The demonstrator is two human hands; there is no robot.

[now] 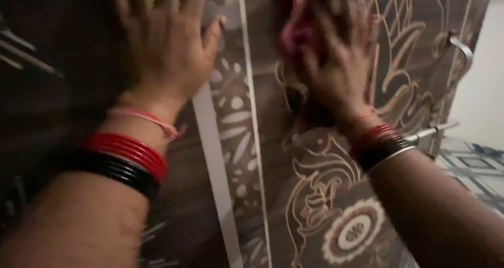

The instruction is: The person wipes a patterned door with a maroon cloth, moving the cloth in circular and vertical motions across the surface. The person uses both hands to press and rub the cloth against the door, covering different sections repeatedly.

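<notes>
Both forearms reach up and forward, wrists ringed with red and black bangles. The left hand [165,39] lies flat, palm down, fingers spread, rings on two fingers. The right hand [338,63] presses palm down, fingers splayed upward and blurred.

One head-worn camera looks forward and slightly down, very close to the dark brown patterned wooden door [315,194], both forearms filling the foreground.

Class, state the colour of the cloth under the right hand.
Pink cloth, pressed under the right hand; head view.
</notes>
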